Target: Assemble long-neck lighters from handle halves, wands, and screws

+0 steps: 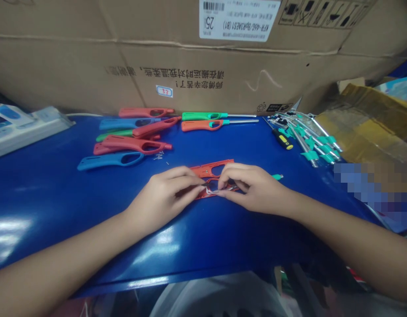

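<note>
Two orange-red lighter casing halves lie on the blue table between my hands; the upper half [206,170] shows its inner side, and the lower half [203,195] is partly covered by my fingers. A thin white wire [210,192] loops over the lower half. My left hand [172,193] is closed in a pinch at the left end of this wire; what is between its fingertips is hidden. Thumb and forefinger of my right hand [256,187] pinch the white wire. A teal nozzle end [277,177] sticks out beyond my right hand.
Several red, blue and green lighter casings [137,143] lie at the back left, near small screws [159,155]. Two assembled lighters [203,116], a screwdriver [282,138] and metal lighter tubes [309,138] lie farther right. A cardboard box [91,66] walls the back; a power strip [34,130] is left.
</note>
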